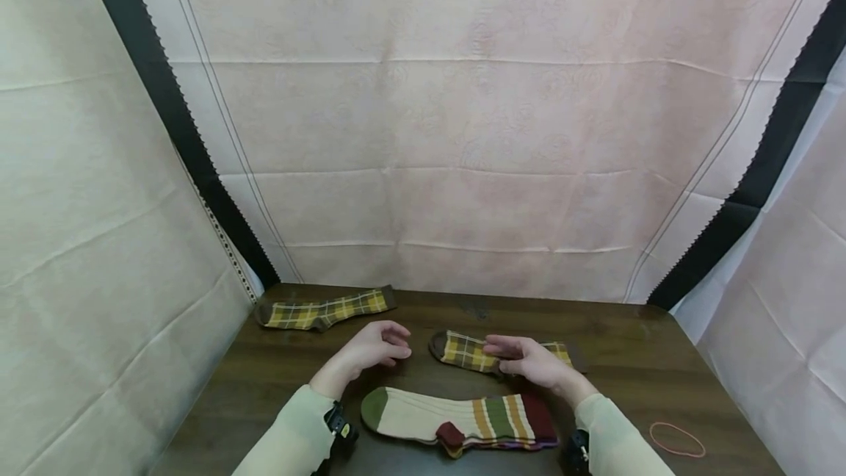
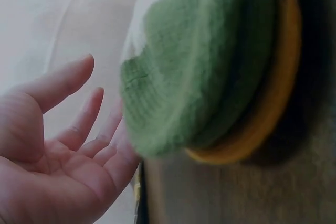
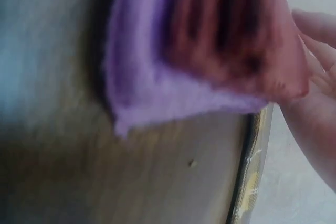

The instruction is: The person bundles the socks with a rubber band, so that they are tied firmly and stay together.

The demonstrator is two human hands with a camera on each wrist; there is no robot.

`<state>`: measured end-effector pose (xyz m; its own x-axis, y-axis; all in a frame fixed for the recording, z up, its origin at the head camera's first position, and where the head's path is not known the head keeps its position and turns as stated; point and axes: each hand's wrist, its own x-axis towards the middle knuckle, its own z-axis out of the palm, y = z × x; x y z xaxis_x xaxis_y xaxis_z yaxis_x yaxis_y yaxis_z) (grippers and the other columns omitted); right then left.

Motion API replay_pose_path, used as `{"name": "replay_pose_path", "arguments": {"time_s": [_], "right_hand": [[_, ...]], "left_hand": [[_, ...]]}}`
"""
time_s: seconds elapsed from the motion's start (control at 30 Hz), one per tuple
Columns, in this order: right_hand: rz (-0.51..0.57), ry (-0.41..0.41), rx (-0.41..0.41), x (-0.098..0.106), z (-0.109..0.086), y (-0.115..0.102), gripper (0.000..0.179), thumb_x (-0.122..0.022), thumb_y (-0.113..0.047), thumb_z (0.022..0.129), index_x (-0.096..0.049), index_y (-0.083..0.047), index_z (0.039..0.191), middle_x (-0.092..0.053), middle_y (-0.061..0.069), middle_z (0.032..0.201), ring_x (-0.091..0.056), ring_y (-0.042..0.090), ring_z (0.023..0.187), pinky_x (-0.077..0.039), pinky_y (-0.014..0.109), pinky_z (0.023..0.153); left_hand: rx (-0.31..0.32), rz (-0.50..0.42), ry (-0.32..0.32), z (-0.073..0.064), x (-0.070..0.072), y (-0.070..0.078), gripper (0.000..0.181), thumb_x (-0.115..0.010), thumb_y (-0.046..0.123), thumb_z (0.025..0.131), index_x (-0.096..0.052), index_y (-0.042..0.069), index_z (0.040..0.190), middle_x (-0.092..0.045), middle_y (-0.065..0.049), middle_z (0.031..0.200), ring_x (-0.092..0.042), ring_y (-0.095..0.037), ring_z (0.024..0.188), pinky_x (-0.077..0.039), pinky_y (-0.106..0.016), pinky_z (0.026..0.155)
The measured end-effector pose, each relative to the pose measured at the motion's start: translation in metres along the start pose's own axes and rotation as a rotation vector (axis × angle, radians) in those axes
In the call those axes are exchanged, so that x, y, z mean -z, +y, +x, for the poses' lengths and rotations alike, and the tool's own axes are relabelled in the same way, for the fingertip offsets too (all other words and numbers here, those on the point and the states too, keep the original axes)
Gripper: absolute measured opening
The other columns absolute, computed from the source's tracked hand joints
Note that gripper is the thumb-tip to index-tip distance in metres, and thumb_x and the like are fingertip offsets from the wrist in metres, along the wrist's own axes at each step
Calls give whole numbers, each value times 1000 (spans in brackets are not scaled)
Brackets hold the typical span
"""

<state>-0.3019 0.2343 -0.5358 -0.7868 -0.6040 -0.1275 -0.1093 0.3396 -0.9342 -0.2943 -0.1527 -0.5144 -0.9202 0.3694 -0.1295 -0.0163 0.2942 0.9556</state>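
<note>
A stack of socks lies flat at the front of the table, a cream sock point(image 1: 429, 411) with green toe, striped leg and maroon cuff on top. Orange and purple edges peek out beneath it. My left hand point(image 1: 377, 347) hovers beyond the green toe point(image 2: 173, 87), its fingers relaxed and holding nothing. Over a yellow-green plaid sock point(image 1: 463, 351) behind the stack is my right hand point(image 1: 532, 363), fingers extended; whether it touches the fabric is unclear. In the right wrist view the maroon cuff point(image 3: 236, 51) hides part of that hand. Another plaid sock point(image 1: 330, 308) lies at the back left.
A pink rubber band point(image 1: 677, 441) lies on the dark wooden table point(image 1: 628, 358) at the right. Pale fabric walls point(image 1: 463, 167) with black edge strips rise behind the table and at both sides.
</note>
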Motion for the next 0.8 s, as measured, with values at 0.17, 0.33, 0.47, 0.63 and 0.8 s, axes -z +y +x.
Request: {"name": "replay_pose_path", "arguments": {"time_s": [0.17,0.33,0.47,0.63,0.8], "right_hand": [[49,-65,-7,-7,5,-2,58,-57,-3,109,-36,3,164,-53,21,158,-42,45,149,-45,52,114],[76,-93,-14,-14,6,-6,58,-58,-4,109,-38,2,163,-52,20,158,-40,45,151,-45,52,115],[76,-107,-6,-15,7,-5,58,-59,-5,109,-39,2,163,-51,21,159,-39,45,151,-47,48,114],[74,-99,-10,-15,7,-5,56,-59,-4,109,-42,0,162,-52,20,159,-40,44,151,-47,49,114],[61,-91,-14,-14,6,-5,55,-58,-2,109,-43,0,161,-52,21,158,-41,45,150,-47,50,114]], "left_hand": [[30,16,12,11,-9,-2,48,-81,7,95,-62,-8,136,-70,-16,113,-73,-29,96,-63,-47,84],[32,23,27,18,-17,-6,46,-81,3,93,-63,-9,134,-70,-16,111,-72,-24,91,-63,-45,83],[24,51,41,21,-19,-10,41,-80,0,92,-66,-11,129,-72,-15,106,-72,-23,87,-63,-42,81],[18,108,61,26,-22,-14,36,-82,3,92,-70,-11,123,-74,-10,97,-74,-22,84,-63,-40,79],[29,160,77,29,-24,-12,34,-85,13,93,-74,-7,118,-75,-6,89,-75,-20,82,-63,-38,77]]}}
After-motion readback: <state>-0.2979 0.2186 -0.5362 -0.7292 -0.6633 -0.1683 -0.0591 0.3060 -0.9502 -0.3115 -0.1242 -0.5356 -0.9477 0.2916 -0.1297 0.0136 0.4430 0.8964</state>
